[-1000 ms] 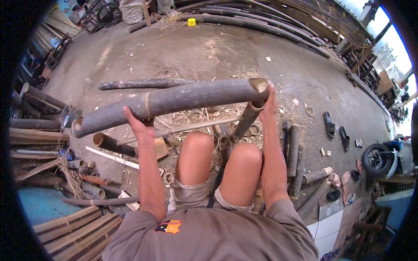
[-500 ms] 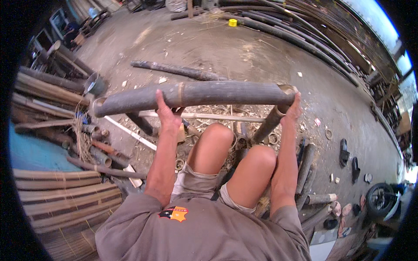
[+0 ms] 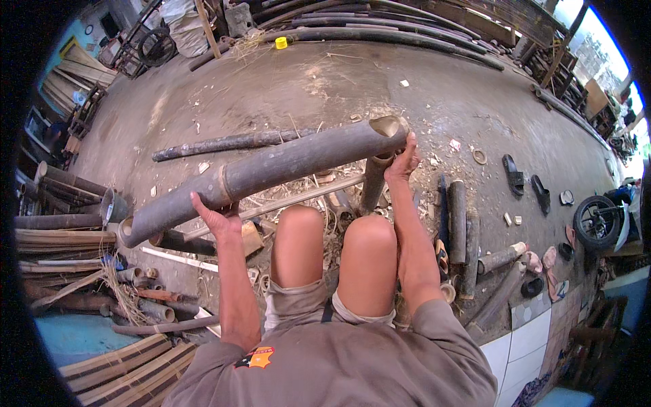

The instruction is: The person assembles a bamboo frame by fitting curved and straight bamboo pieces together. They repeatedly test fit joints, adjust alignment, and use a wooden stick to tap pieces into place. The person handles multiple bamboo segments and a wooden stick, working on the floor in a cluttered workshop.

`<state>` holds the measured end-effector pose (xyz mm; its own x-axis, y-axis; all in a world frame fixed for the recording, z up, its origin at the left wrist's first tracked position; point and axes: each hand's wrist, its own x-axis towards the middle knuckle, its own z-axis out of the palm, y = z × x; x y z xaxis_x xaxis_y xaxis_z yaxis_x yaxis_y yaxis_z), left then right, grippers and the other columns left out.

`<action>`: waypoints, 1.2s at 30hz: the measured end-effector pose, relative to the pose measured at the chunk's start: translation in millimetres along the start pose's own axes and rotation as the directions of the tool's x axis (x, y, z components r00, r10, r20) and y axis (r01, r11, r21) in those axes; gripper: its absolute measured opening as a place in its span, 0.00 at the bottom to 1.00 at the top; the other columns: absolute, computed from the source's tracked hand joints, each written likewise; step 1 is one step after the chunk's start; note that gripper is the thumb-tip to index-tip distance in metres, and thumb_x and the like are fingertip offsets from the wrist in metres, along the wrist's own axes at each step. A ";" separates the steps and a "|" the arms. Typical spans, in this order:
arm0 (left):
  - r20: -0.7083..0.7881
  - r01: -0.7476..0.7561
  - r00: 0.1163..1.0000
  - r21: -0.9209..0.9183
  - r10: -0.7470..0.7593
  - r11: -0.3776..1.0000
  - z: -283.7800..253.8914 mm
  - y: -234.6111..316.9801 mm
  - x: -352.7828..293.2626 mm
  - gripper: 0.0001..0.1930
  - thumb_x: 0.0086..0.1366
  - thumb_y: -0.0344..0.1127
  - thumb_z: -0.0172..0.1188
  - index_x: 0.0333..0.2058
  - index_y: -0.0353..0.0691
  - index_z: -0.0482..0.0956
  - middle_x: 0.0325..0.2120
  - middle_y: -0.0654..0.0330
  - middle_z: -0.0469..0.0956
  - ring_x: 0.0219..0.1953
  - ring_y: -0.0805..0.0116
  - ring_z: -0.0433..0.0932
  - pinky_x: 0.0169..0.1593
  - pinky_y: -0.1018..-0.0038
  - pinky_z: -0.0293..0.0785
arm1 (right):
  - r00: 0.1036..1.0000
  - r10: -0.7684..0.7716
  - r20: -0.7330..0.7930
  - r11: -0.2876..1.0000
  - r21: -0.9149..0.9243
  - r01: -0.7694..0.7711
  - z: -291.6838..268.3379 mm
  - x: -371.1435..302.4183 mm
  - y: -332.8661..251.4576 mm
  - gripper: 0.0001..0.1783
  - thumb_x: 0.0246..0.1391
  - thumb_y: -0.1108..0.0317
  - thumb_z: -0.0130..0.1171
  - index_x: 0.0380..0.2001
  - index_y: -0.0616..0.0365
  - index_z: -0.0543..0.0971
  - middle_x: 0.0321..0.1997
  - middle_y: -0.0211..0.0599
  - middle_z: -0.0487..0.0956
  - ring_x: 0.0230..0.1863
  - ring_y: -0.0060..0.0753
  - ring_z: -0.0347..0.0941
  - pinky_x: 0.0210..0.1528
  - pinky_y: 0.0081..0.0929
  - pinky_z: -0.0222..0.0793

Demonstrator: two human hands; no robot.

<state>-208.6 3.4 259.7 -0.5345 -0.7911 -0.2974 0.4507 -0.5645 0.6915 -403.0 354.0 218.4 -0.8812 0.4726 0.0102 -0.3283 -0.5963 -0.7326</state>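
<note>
A thick dark bamboo pole (image 3: 285, 163) lies slantwise in front of my knees, its right end farther away and higher in view. My left hand (image 3: 220, 218) grips it from below near the pale node ring, the thumb up along its near side. At the other end my right hand (image 3: 404, 159) holds the rim beside a scooped, pale cut. Beneath that end stands a short bamboo post (image 3: 374, 183); I cannot tell whether the two touch. A pale split bamboo strip (image 3: 305, 198) runs below the pole, and another dark bamboo piece (image 3: 183, 242) shows under its left part.
Wood chips and shavings litter the floor around my feet. Another bamboo pole (image 3: 217, 144) lies beyond. Bamboo stacks and a bucket (image 3: 112, 205) are at left. On the right are cut bamboo pieces (image 3: 458, 224), sandals (image 3: 513, 175) and a wheel (image 3: 598, 222). A yellow object (image 3: 281, 43) sits far off.
The bamboo pole has tilted from nearly level to slanted, its left end coming lower and nearer, its right end rising in view. Both hands keep hold. My view has turned to the right.
</note>
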 end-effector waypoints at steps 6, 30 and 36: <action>0.034 -0.016 0.999 0.083 0.013 0.996 -6.5 -3.7 6.1 0.51 0.56 0.72 0.63 0.70 0.51 0.58 0.66 0.56 0.63 0.66 0.52 0.65 0.65 0.49 0.67 | 0.994 -0.088 0.070 0.991 -0.096 0.094 -5.2 6.8 7.2 0.17 0.62 0.50 0.63 0.34 0.52 0.80 0.36 0.24 0.77 0.39 0.22 0.70 0.45 0.29 0.67; 0.006 0.019 1.000 0.103 -0.020 0.994 -32.6 -2.8 2.8 0.46 0.60 0.70 0.61 0.70 0.50 0.62 0.66 0.58 0.67 0.66 0.56 0.66 0.69 0.53 0.61 | 0.999 0.036 0.031 0.971 -0.239 -0.027 -40.1 -1.7 39.7 0.20 0.64 0.49 0.55 0.38 0.57 0.79 0.39 0.31 0.78 0.43 0.29 0.73 0.50 0.34 0.68; 0.020 0.019 1.000 0.135 -0.021 0.991 -40.3 -17.9 0.3 0.49 0.57 0.71 0.65 0.70 0.49 0.62 0.66 0.59 0.67 0.65 0.58 0.66 0.66 0.53 0.64 | 0.984 -0.037 0.176 0.876 -0.468 0.117 -112.1 38.6 62.6 0.30 0.72 0.47 0.43 0.64 0.58 0.72 0.61 0.40 0.75 0.63 0.41 0.70 0.67 0.43 0.64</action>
<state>-188.0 3.8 220.7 -0.5580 -0.7740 -0.2992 0.3400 -0.5422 0.7684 -419.4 407.6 96.6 -0.9146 0.3727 0.1567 -0.2309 -0.1632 -0.9592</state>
